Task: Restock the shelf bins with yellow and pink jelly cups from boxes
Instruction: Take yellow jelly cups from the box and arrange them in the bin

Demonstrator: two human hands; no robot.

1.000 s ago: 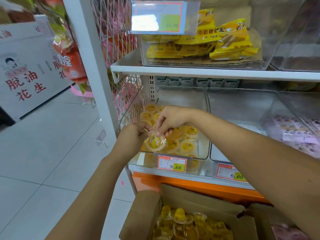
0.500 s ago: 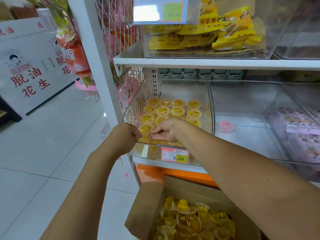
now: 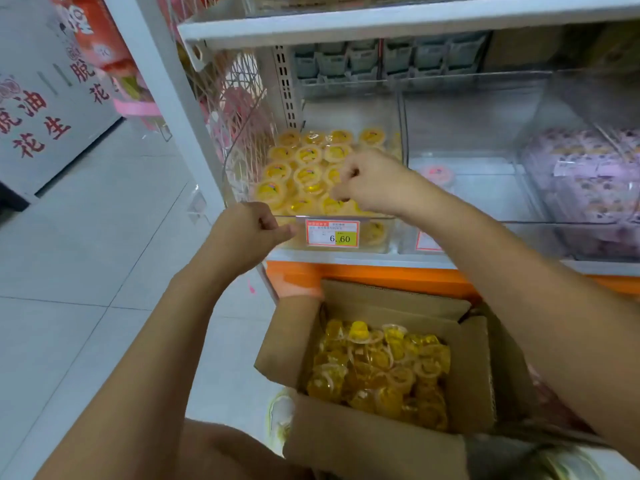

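Two hands are at the front edge of the left clear bin [image 3: 379, 218]. We see the left hand [image 3: 247, 233] just outside the bin's front-left corner. Its fingers are curled into a loose fist with nothing showing in it, and the thumb stretches toward the price tag [image 3: 332, 233] clipped on the rim.

The right hand [image 3: 375, 181] hangs over the bin's front half, fingers curled in and thumb pointing down at the yellow jelly cups [image 3: 306, 168]. We cannot tell whether it pinches one. The cups lie lid-up in rows from the front rim toward the back, with a strip of bin floor showing behind them. Above them we find open room up to the upper shelf edge [image 3: 381, 26].

A clear wall parts this bin from the second bin [image 3: 485, 202]. There one pink jelly cup [image 3: 437, 174] sits near the left wall, with wide floor around it.

Below the orange shelf base [image 3: 363, 275], a cardboard box [image 3: 472, 368] stands open with its flaps spread. It holds a heap of loose yellow cups [image 3: 381, 368] and lies between the two forearms. Left of the box and the white upright [image 3: 162, 91], we see open tiled aisle floor [image 3: 86, 254].
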